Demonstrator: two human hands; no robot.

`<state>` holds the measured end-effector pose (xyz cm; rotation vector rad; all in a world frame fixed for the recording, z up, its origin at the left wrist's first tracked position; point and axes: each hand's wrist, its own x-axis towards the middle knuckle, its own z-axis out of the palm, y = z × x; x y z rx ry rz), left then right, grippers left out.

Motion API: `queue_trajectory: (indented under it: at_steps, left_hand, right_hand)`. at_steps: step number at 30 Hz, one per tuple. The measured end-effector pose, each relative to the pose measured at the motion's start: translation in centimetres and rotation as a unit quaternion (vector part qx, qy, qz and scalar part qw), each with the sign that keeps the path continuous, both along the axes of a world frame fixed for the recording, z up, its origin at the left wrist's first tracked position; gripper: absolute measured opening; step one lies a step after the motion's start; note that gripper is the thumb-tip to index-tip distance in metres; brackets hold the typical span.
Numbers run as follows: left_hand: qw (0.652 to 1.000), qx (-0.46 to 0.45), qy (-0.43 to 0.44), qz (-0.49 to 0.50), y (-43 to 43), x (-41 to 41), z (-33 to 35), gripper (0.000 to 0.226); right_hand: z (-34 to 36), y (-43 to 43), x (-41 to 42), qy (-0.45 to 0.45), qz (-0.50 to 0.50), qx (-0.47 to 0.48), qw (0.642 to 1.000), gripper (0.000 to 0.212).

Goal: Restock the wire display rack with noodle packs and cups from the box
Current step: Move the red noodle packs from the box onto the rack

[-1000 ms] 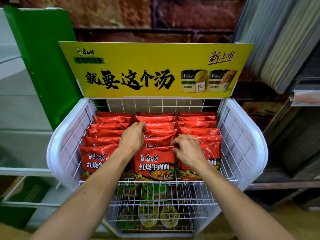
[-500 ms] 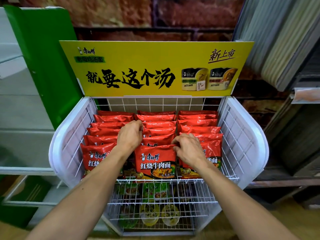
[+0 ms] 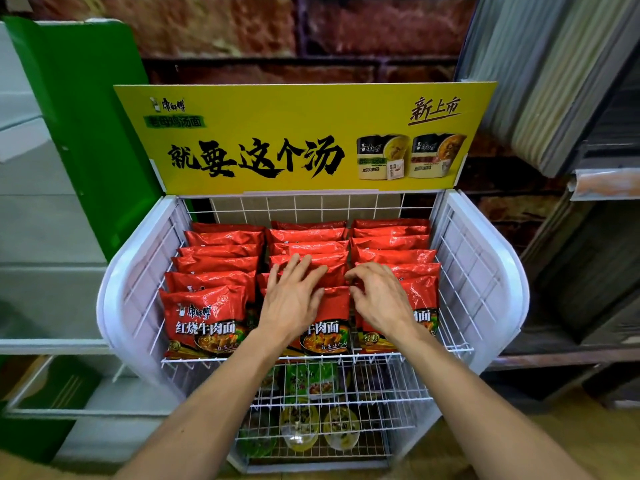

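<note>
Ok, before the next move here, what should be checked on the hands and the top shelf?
1. Left hand flat on the middle column of red packs: ok.
2. Right hand grip on a pack: cannot tell, fingers curled.
3. Three columns standing in line: ok.
4. Room for more packs on the top shelf: not ok, looks full.
5. Supply box in view: not ok.

The wire rack's (image 3: 465, 258) top tier holds 3 rows of red noodle packs (image 3: 204, 317). The left hand (image 3: 294, 299) lies flat on the middle row, fingers spread. Just beside it, the right hand (image 3: 381, 299) curls its fingers down between the middle and right rows; any grip is unclear. Cups (image 3: 299, 427) sit on the lowest tier, and a yellow sign (image 3: 277, 133) stands behind.
</note>
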<state>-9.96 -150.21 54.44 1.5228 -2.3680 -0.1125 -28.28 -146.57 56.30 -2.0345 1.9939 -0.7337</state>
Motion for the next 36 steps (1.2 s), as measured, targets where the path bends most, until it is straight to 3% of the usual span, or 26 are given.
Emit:
queue_trajectory:
  at_steps: [9, 18, 24, 36]
  left_hand:
    - [1.0, -0.015, 0.004, -0.013, 0.0, -2.0, 0.0, 0.052]
    - [0.993, 0.002, 0.086, -0.078, 2.0, -6.6, 0.6, 0.05]
    - [0.983, 0.008, 0.14, -0.116, 3.6, -10.4, 0.5, 0.05]
    - [0.953, 0.018, 0.177, -0.245, 13.3, -21.9, -1.4, 0.042]
  right_hand:
    - [0.3, 2.0, -1.5, -0.017, -0.023, -0.027, 0.999, 0.028]
    - [0.5, 4.0, -4.1, -0.058, -0.065, -0.014, 0.996, 0.038]
    - [0.1, 6.3, -6.7, -0.141, -0.097, -0.021, 0.985, 0.045]
    - [-1.8, 19.2, -15.8, -0.17, -0.195, -0.005, 0.966, 0.039]
